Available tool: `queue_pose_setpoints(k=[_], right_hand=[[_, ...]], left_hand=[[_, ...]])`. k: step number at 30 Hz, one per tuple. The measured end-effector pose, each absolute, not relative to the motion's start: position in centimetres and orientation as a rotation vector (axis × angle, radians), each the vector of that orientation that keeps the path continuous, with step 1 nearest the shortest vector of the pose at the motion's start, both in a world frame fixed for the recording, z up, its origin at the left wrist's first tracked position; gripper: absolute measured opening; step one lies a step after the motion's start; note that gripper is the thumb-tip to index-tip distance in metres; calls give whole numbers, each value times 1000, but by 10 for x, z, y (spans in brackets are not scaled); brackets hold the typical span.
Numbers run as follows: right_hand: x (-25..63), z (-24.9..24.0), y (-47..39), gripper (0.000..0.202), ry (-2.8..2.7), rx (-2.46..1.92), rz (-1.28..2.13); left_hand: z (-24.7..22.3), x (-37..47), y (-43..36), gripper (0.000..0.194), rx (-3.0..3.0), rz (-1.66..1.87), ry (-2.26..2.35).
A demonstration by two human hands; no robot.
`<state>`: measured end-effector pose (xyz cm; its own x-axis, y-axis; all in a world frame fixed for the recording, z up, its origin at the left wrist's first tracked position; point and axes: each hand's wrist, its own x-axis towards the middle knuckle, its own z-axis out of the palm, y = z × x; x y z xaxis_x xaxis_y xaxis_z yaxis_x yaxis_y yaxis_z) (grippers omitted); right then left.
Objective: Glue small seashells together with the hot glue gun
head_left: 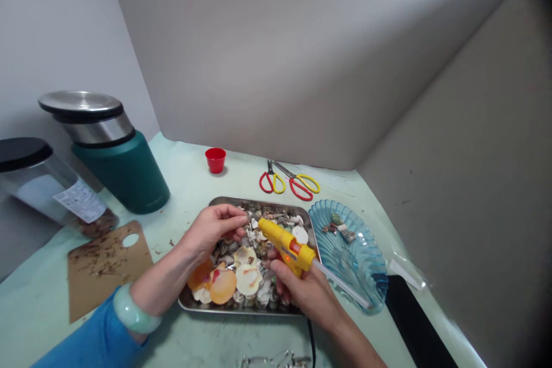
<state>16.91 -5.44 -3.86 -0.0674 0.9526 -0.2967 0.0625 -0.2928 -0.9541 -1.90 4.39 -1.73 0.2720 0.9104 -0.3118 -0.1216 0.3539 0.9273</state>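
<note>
My right hand (304,293) is wrapped round the handle of a yellow hot glue gun (282,241), a clear glue stick (342,282) jutting from its back. The gun's nozzle points left, close to my left hand (222,223), whose thumb and fingers are pinched together. Whatever lies between those fingertips is too small to make out. Both hands are above a metal tray (241,311) filled with seashells, among them an orange scallop shell (223,286) and a pale one (249,279).
A blue shell-shaped dish (366,247) with small shells stands right of the tray. Behind are a red cup (215,160) and two pairs of scissors (272,181). At left are a brown board (107,276), a green flask (125,172) and a clear jar (47,190). A black cord (311,342) runs forward.
</note>
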Motion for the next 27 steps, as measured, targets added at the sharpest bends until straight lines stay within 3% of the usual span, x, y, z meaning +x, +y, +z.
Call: queue_pose_setpoints(k=[27], right_hand=[[171, -39, -55, 40, -1177, -1404, 1438]], left_hand=[[-22, -21, 44, 23, 997, 836, 1040]])
